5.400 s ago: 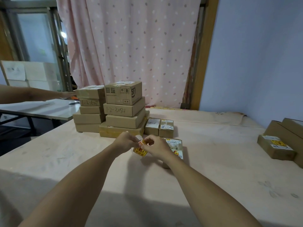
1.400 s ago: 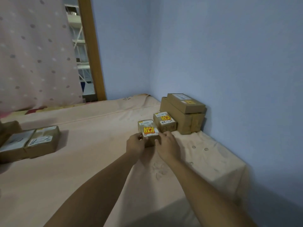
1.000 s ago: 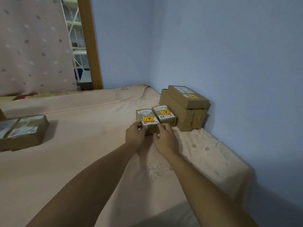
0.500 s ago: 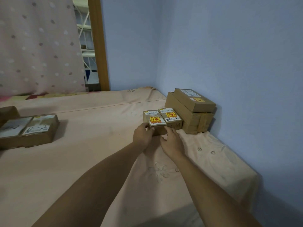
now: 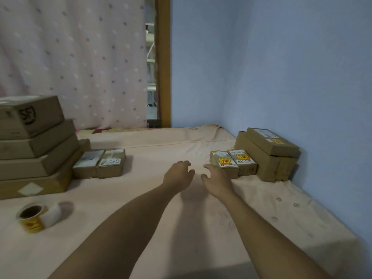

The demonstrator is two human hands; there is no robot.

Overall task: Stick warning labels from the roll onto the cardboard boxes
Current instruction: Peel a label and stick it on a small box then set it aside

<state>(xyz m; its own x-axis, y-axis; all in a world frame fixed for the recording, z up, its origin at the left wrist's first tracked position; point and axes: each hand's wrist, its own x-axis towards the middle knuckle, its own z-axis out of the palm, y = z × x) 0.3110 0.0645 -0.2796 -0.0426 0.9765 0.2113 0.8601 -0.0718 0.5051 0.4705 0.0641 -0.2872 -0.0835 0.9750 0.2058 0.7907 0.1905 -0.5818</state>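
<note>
Two small cardboard boxes with yellow-and-red warning labels, one (image 5: 223, 162) and its neighbour (image 5: 243, 160), sit side by side at the right, against a pair of larger stacked boxes (image 5: 267, 153). My right hand (image 5: 216, 178) hovers just left of the nearer labelled box, fingers apart, holding nothing. My left hand (image 5: 178, 173) is beside it, also open and empty. The roll of warning labels (image 5: 36, 217) lies on the cloth at the lower left. Two small boxes (image 5: 100, 165) without warning labels sit left of centre.
A tall stack of cardboard boxes (image 5: 34, 146) stands at the left. The pink cloth-covered table (image 5: 181, 228) meets the blue wall (image 5: 281, 77) on the right, where its edge drops off. A dotted curtain (image 5: 70, 57) hangs behind.
Both hands have let go of the labelled small box and drawn back left from it. The view has swung left, bringing the label roll and the left stack into sight.
</note>
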